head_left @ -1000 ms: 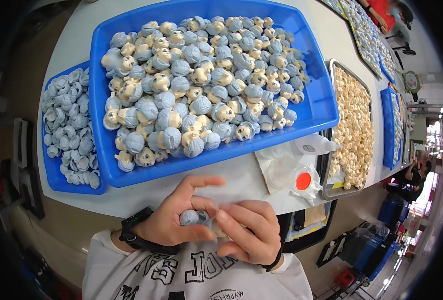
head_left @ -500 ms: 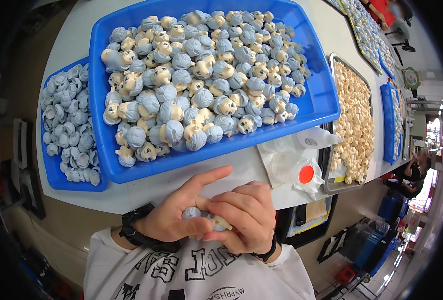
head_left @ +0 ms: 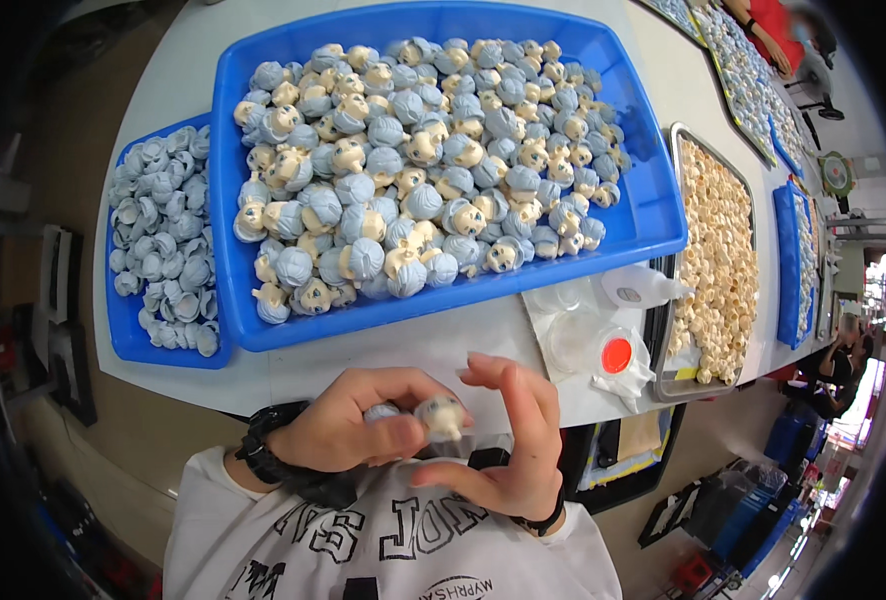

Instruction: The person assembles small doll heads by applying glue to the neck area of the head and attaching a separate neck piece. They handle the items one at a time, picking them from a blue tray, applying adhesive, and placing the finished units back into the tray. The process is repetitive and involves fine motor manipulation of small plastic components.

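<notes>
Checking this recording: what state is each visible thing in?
Left hand: closed on doll head
Right hand: open, thumb spread
Doll head: held, partly covered
Large blue tub: mostly full of heads
Small blue tray: loaded with blue pieces
Metal tray: loaded with cream pieces
White bottle: nozzle pointing right

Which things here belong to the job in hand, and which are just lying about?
Likely the job:
doll head, in left grip
heads in the tub
blue shells
perhaps cream pieces, bottle

Likely lying about:
black tray below the table
tan sheet in it
</notes>
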The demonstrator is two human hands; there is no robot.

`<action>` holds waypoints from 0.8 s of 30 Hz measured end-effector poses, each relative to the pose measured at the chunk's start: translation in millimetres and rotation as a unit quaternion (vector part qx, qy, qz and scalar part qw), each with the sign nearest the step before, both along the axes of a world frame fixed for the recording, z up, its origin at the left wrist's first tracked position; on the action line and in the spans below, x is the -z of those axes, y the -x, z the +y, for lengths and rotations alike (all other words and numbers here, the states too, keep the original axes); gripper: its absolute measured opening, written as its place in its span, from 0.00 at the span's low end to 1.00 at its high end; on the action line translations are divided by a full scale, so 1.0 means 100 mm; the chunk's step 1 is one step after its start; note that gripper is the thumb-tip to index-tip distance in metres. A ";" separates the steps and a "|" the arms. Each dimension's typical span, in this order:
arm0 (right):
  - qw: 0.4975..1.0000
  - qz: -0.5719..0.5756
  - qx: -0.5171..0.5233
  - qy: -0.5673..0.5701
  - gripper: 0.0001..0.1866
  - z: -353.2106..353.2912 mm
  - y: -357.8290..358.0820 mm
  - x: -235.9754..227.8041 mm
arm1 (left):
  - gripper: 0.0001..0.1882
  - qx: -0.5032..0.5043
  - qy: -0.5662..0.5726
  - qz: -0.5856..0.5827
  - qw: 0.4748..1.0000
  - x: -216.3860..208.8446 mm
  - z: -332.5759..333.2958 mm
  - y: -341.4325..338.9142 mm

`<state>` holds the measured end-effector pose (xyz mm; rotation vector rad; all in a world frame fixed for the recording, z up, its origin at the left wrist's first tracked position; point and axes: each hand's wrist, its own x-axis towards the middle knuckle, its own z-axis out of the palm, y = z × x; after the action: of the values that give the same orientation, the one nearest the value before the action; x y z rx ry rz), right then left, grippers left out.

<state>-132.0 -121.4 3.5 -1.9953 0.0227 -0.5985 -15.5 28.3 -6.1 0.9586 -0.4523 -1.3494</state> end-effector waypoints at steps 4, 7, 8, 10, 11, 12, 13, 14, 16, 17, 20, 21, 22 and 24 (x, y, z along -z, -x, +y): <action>1.000 0.011 -0.009 -0.022 0.44 -0.05 0.13 0.02 | 0.33 -0.162 0.032 0.237 0.957 -0.21 0.00 -0.07; 0.999 0.017 -0.005 -0.031 0.42 -0.09 0.18 0.01 | 0.34 -0.168 0.049 0.188 0.966 -0.35 -0.02 -0.18; 0.999 0.019 -0.006 -0.036 0.42 -0.08 0.20 0.01 | 0.34 -0.170 0.047 0.161 0.971 -0.38 -0.01 -0.17; 0.999 0.026 -0.001 -0.031 0.37 -0.11 0.21 -0.01 | 0.27 -0.132 0.076 0.133 0.979 -0.34 0.01 -0.13; 0.999 0.032 -0.001 -0.030 0.35 -0.11 0.24 -0.02 | 0.24 -0.117 0.064 0.106 0.985 -0.32 0.04 -0.09; 1.000 0.024 -0.002 -0.012 0.31 -0.15 0.27 -0.03 | 0.22 -0.103 0.051 0.079 0.990 -0.31 0.06 -0.07; 1.000 0.017 -0.003 0.005 0.28 -0.20 0.32 -0.04 | 0.16 -0.133 0.040 0.117 0.983 -0.34 0.05 -0.05; 1.000 0.009 -0.005 0.022 0.25 -0.22 0.37 -0.04 | 0.16 -0.152 0.012 0.053 0.987 -0.36 0.07 -0.02; 0.995 -0.041 0.094 0.014 0.12 -0.25 0.45 -0.06 | 0.16 -0.181 -0.039 -0.063 0.981 -0.38 0.10 -0.01; 0.986 -0.064 0.152 0.023 0.10 -0.29 0.53 -0.04 | 0.16 -0.146 0.015 -0.173 0.974 -0.41 0.13 -0.06; 0.954 -0.094 0.273 0.083 0.12 -0.56 0.76 -0.01 | 0.17 -0.097 0.068 -0.474 0.873 -0.82 0.30 -0.25; 0.944 -0.064 0.309 0.096 0.13 -0.63 0.82 -0.06 | 0.19 -0.115 0.026 -0.554 0.824 -0.99 0.33 -0.29; 0.932 -0.002 0.323 0.163 0.12 -0.75 0.91 -0.09 | 0.19 -0.079 -0.046 -0.625 0.775 -1.18 0.33 -0.37; 0.888 0.047 0.431 0.155 0.10 -0.89 1.09 -0.02 | 0.21 -0.052 -0.140 -0.710 0.688 -1.34 0.19 -0.53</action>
<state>-241.3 -210.8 5.6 -2.2762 0.9727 -1.1116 37.6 47.6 128.3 2.1862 -1.3300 -0.2755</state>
